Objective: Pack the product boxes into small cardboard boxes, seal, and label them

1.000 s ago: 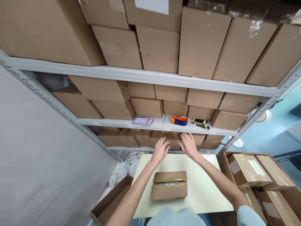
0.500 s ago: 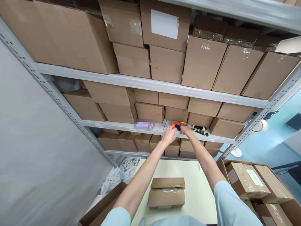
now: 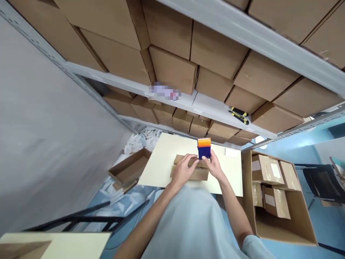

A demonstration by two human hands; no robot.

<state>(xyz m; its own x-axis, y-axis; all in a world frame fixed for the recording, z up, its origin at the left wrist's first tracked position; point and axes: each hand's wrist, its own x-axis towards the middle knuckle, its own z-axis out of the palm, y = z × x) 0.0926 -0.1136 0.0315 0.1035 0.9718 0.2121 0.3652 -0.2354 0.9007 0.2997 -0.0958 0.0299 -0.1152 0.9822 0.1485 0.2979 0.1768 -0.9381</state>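
Observation:
My right hand (image 3: 215, 167) grips an orange and dark-blue tape dispenser (image 3: 204, 148), holding it upright above the table with the orange part on top. Beside its lower left corner is my left hand (image 3: 184, 169), fingers bent and thumb a little apart from them. Nothing shows in that hand; whether its fingertips touch the dispenser I cannot tell. Under both hands a cardboard box (image 3: 201, 175) lies on the pale table (image 3: 159, 165), its top partly covered by my hands.
Utility knives (image 3: 239, 115) lie on the shelf (image 3: 208, 101) among stacked cartons. To the right, a large open carton (image 3: 280, 235) holds several taped boxes. An open box (image 3: 129, 167) and white scraps sit on the left. A white slip (image 3: 231, 152) lies on the table's right side.
My hands have drawn back from the shelf to above the box, bringing the tape dispenser along. The view has tilted down, and the dispenser now stands upright.

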